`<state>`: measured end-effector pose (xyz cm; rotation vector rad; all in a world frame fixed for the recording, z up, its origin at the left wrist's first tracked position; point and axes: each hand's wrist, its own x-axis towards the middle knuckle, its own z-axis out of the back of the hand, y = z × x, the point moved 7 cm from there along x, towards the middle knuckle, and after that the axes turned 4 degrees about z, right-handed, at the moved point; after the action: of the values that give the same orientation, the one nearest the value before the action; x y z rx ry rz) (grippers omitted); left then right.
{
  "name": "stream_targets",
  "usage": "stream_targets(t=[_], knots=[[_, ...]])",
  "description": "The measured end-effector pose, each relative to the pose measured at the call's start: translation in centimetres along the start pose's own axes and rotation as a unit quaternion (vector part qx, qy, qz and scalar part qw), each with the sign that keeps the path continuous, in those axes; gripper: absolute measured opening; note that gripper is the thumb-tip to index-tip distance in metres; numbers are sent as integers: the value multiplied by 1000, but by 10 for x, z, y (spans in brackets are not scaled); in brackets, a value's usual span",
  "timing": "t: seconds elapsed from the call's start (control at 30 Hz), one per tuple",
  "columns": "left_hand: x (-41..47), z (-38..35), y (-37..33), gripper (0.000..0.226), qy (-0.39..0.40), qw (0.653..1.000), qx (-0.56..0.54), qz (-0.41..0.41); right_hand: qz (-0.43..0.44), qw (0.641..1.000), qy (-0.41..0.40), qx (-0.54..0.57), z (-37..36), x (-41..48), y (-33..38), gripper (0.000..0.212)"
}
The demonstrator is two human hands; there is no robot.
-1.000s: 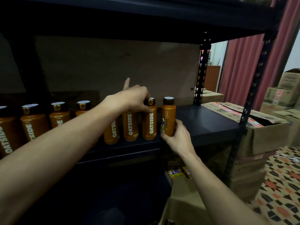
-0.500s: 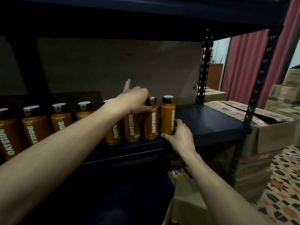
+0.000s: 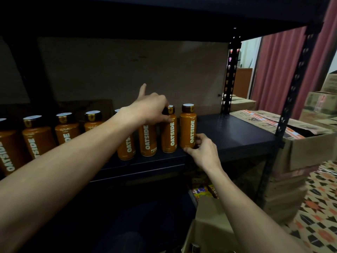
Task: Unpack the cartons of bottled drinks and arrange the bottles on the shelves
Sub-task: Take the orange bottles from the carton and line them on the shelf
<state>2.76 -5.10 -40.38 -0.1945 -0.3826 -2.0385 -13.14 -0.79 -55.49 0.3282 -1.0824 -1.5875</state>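
Head view: orange plastic OATSIDE bottles (image 3: 36, 141) with dark caps stand in a row on a dark blue metal shelf (image 3: 237, 136). The right hand (image 3: 204, 152) pinches the base of the rightmost bottle (image 3: 187, 132), and the left hand (image 3: 149, 110) curls over the top of the third bottle (image 3: 147, 139), forefinger raised. To the right are brown cardboard cartons (image 3: 310, 148), a red curtain (image 3: 280, 70) and patterned floor tiles (image 3: 321, 207).

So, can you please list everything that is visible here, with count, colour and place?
orange bottles: at least eight, orange with dark caps, upright in a row on the shelf
shelf: one, dark metal, centre
cartons: several, brown, right of the shelf; one more below
curtain: one, red, right background
floor: patterned tiles, bottom right
left hand: curled over bottle tops near the row's right end
right hand: fingers pinch the rightmost bottle at its base
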Motion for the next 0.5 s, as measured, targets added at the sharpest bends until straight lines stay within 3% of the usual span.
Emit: stream_targets(t=[0.5], knots=[[-2,-1,2,49,4,1000,-26,16,-9,1000,-8,18,1,1,-1,67]])
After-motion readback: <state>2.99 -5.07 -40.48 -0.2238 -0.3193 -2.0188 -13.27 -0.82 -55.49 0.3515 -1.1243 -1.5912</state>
